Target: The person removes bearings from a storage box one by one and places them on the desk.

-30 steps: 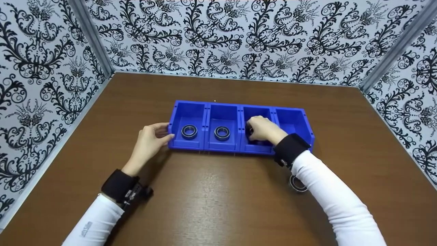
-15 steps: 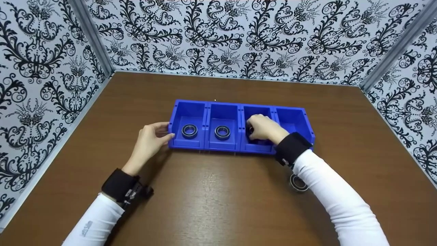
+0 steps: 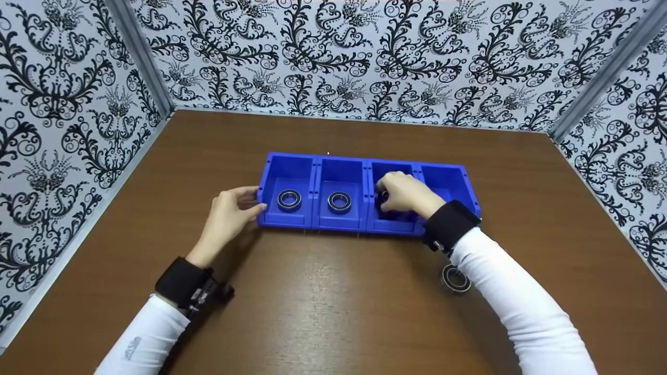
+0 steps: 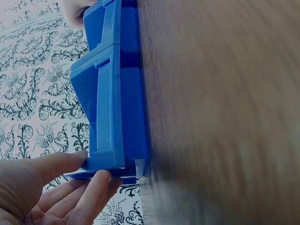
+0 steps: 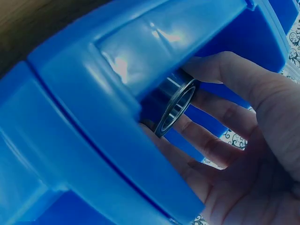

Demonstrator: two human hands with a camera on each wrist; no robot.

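My left hand (image 3: 227, 216) pinches the left end wall of a blue four-bay bin (image 3: 338, 223), thumb on one side and fingers on the other. Inside the third compartment from the left, my right hand (image 3: 409, 192) grips a ball bearing (image 5: 181, 97) between thumb and fingers. The right wrist view has this metal ring standing tilted, close to the compartment's front wall. One bearing (image 3: 289, 207) lies flat in the first compartment, another bearing (image 3: 339, 209) in the second. From the head view, the held bearing is mostly hidden by the right hand.
A loose bearing (image 3: 447, 281) lies on the brown table (image 3: 312, 312) in front of the bin, beside the right forearm. The fourth compartment (image 3: 445, 182) is at the bin's right end. Patterned walls (image 3: 344, 62) enclose the table at the back and sides.
My right hand has shifted slightly up and to the right within the third compartment. More of the loose table bearing shows beside the sleeve. The left hand and the bin stay put.
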